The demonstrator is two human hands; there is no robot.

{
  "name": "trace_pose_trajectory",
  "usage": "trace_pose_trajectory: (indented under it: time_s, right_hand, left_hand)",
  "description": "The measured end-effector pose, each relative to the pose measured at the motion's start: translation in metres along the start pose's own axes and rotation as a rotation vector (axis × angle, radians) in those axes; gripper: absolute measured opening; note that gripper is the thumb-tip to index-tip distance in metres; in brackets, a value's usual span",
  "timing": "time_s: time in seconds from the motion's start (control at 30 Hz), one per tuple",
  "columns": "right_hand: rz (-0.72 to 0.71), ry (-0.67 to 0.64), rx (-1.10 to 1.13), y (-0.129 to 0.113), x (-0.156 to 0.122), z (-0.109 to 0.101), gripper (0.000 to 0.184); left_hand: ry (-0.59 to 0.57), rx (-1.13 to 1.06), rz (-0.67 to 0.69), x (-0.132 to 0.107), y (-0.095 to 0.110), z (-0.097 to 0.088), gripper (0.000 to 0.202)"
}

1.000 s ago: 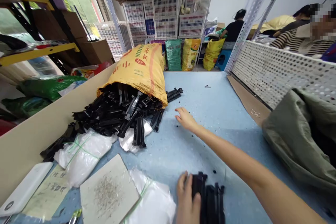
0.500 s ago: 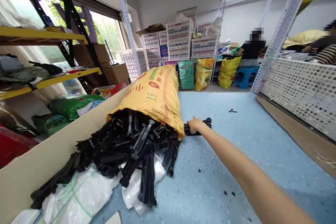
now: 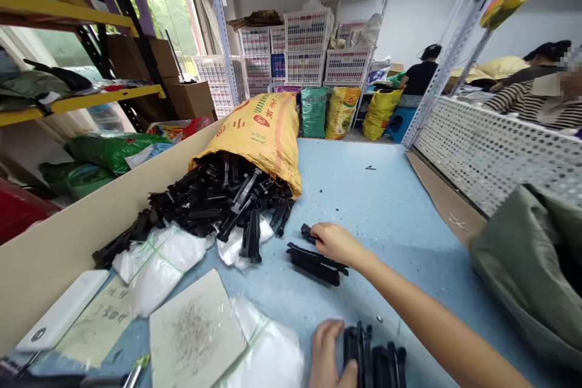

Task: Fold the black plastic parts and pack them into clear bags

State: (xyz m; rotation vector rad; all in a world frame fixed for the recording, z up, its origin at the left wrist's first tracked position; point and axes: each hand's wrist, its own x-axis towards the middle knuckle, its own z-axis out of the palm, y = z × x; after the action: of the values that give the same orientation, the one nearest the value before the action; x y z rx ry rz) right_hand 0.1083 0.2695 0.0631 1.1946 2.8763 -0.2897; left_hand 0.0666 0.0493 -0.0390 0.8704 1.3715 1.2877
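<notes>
My right hand (image 3: 336, 244) is closed on a long black plastic part (image 3: 307, 231) above the blue table. Just nearer me, a small group of similar black parts (image 3: 316, 264) lies flat. At the bottom edge is my left hand (image 3: 328, 351), its fingers and thumb apart, beside a row of black plastic parts (image 3: 375, 356) standing side by side; the thumb seems to touch the nearest one. A yellow woven sack (image 3: 259, 130) lies on its side, with a heap of black parts (image 3: 200, 200) spilling from its mouth.
White plastic bundles (image 3: 157, 260) tied with green string lie left of centre. A pale square board (image 3: 195, 327), a white device (image 3: 63, 309) and a paper note (image 3: 97, 321) are nearby. A grey-green bag (image 3: 522, 273) stands right, below a perforated white panel (image 3: 500, 139). People sit beyond.
My right hand has moved from beside the sack's mouth towards me with black parts. The view has tilted down, bringing my left hand, the row of parts and the board into sight.
</notes>
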Motion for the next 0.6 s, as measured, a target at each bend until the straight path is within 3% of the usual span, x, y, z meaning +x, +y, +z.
trace_pose_trajectory:
  time_s: [0.13,0.23,0.33,0.47,0.6]
  right_hand:
    - [0.069,-0.036,0.042,-0.013,-0.034,0.017,0.021]
    - [0.073,-0.069,0.125,-0.025,-0.055,0.038,0.016]
    - [0.039,-0.063,0.249,-0.038,-0.071,0.05,0.018]
    - [-0.019,0.021,0.409,-0.062,-0.097,0.047,0.024]
    - [-0.124,0.07,0.758,-0.083,-0.139,0.039,0.021]
  left_hand:
    - [0.078,-0.172,-0.038,-0.002,0.006,-0.002,0.059]
    - [0.242,-0.456,-0.156,0.008,0.012,-0.005,0.079]
    - [0.278,-0.679,-0.198,0.021,0.023,-0.008,0.074]
    - [0.199,-0.731,-0.18,0.018,0.044,-0.013,0.054]
    - [0.237,-0.558,0.03,-0.02,0.066,-0.026,0.054]
